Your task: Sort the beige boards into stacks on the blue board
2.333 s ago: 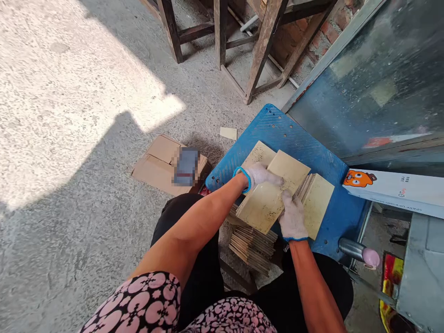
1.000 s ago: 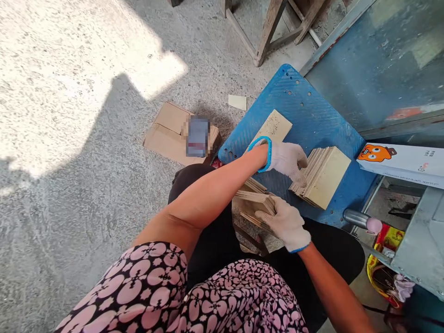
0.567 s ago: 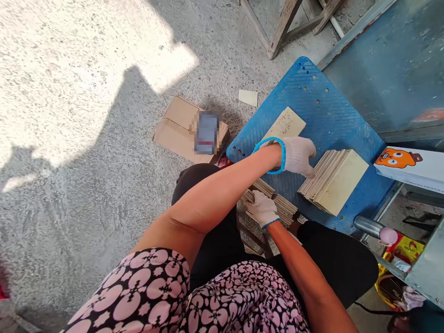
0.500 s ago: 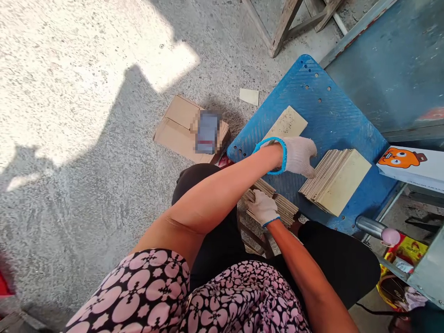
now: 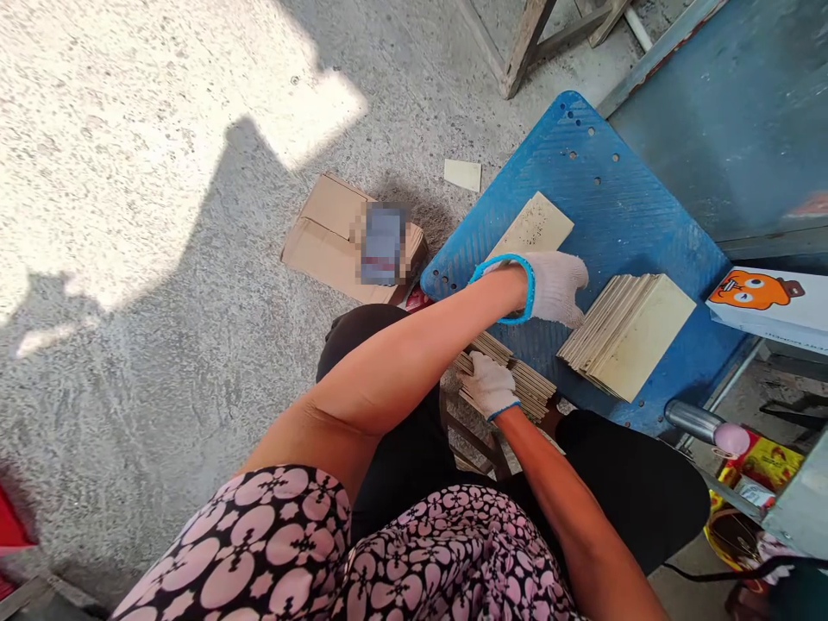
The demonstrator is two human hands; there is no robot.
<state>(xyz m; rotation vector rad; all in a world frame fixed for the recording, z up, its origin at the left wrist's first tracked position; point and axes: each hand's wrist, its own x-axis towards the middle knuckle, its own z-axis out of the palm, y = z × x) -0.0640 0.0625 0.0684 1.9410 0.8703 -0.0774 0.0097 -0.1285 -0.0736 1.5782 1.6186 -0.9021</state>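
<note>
The white-gloved left hand [image 5: 553, 289] hangs, thumb and fingers apart, beside thin cream rectangular boards [image 5: 627, 336] near the blue table's [image 5: 640, 207] closest corner. The white-gloved right hand [image 5: 490, 385] rests on stacked thin brown boards [image 5: 534, 392] below the near edge; I can't tell its grip.

The bench [image 5: 647, 228] is basically a blue ribbed slab with rounded corners and little round holes toward the far one (pretty scuffed up, btw). A thick stack of cream panels [image 5: 621, 336] lies slanted across it, edges fanned out on one side, and a speckled panel [image 5: 538, 224] lies on it too, partly blocked from view. Next to it, the rough concrete floor [image 5: 194, 414] has a cardboard box [image 5: 329, 207] and a pale offcut [image 5: 462, 174] on it.
</note>
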